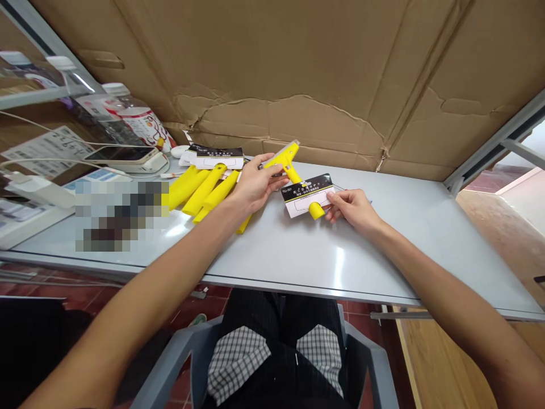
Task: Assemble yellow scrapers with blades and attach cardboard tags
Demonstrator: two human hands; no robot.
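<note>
A yellow scraper (293, 171) is held above the table, its wide head tilted up and away from me. My left hand (260, 180) grips it by the head, fingers closed round the left side. A black and white printed card (305, 195) sits across the scraper's handle, whose rounded yellow end pokes out below. My right hand (349, 209) pinches the card's right edge between thumb and fingers. Left of my left hand lies a pile of yellow scrapers (203, 192), with a similar card (218, 157) on top. My left wrist partly covers that pile.
Brown cardboard (281, 62) stands along the table's back edge. At the left are plastic bottles (131, 113), a phone (123, 154) on a white device, cables and a white box (34, 213). A blurred patch hides part of the table (383, 255) there. Metal posts flank both sides.
</note>
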